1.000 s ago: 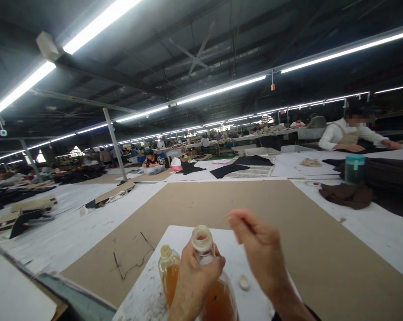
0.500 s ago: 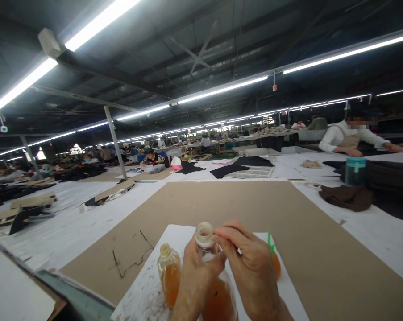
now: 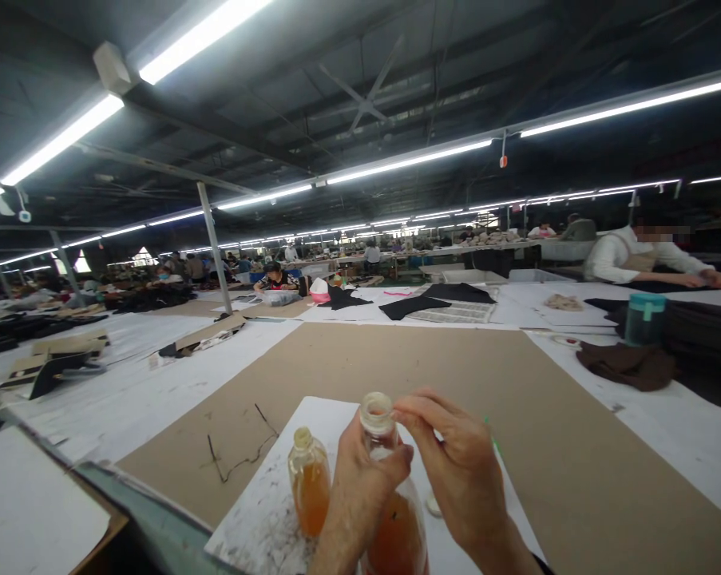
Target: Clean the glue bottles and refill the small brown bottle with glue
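Note:
My left hand (image 3: 363, 487) is wrapped round the neck of a clear bottle of amber liquid (image 3: 393, 527), whose mouth stands open at the top. My right hand (image 3: 456, 471) is at that open mouth with thumb and forefinger pinched at the rim; what they pinch is too small to make out. A smaller bottle of amber liquid (image 3: 310, 489) stands just left of my left hand. Both bottles rest on a stained white board (image 3: 276, 511). A small white cap (image 3: 434, 505) lies on the board by my right wrist.
A large brown cardboard sheet (image 3: 396, 367) covers the table ahead, with a thin wire (image 3: 240, 455) lying on it. At the right are a teal cup (image 3: 643, 318) and brown cloth (image 3: 627, 363). A person in white (image 3: 635, 255) works at the far right table.
My right hand came down from above the table to the bottle's mouth and now pinches at its rim. The view has shifted slightly; my left hand keeps its grip.

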A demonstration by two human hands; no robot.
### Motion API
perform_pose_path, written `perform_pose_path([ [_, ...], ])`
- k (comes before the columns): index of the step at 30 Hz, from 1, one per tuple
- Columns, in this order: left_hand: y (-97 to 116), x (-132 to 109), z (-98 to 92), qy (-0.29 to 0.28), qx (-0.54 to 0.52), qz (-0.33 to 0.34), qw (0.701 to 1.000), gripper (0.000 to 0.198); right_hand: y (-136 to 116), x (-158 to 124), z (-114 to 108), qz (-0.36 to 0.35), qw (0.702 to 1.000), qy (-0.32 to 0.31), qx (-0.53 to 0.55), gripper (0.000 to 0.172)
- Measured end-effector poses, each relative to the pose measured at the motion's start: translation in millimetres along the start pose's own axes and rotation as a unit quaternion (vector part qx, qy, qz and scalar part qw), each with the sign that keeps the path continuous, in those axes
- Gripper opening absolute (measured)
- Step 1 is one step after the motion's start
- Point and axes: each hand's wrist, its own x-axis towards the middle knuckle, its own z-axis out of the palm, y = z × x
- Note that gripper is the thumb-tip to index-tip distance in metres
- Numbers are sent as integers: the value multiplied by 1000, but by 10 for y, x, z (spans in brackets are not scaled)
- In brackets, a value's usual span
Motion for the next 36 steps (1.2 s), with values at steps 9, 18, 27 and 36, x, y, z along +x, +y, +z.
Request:
perform_pose_path([
  [9,-53,-18,-33,-3,-6,-6,1000,10,-28,-94,-65,12,1000,1,26,12],
  [18,-8,-5,30,-4,-16,14,1000,12,88,-82,114,30,999,4,16,16],
  [27,-17,-18,4,-10,-28,19,999,15,-68,172,-26,-31,976,-162,-142,26],
  [36,62,-79,30,24,3,10,1000,10,-88,77,-174,-134,973,-105,-156,20],
])
